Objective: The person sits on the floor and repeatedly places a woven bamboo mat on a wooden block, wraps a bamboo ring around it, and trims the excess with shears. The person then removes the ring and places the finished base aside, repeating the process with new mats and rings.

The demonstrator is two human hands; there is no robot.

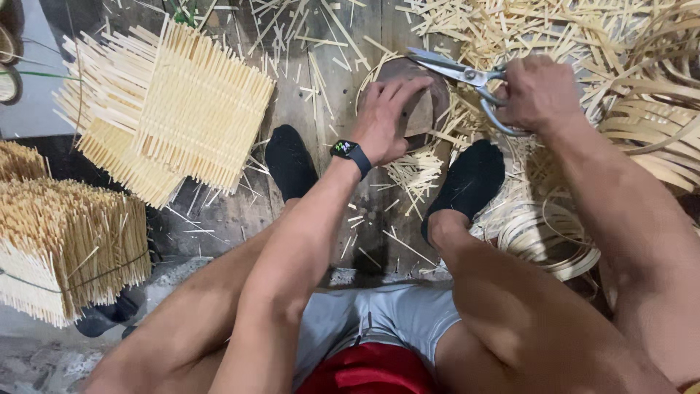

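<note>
Two bare arms reach forward and down between the raised knees.
The left hand (385, 117) lies flat, fingers spread, palm down; the right hand (536, 91) is curled in a closed grip.

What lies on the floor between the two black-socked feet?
In the head view, loose bamboo strips lie on the bare wooden floor between the left foot and right foot.

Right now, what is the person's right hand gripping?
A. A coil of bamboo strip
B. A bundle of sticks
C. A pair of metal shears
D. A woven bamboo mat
C: the right hand is closed around the handles of the metal shears, whose blades point toward the round wooden block under the left hand.
</note>
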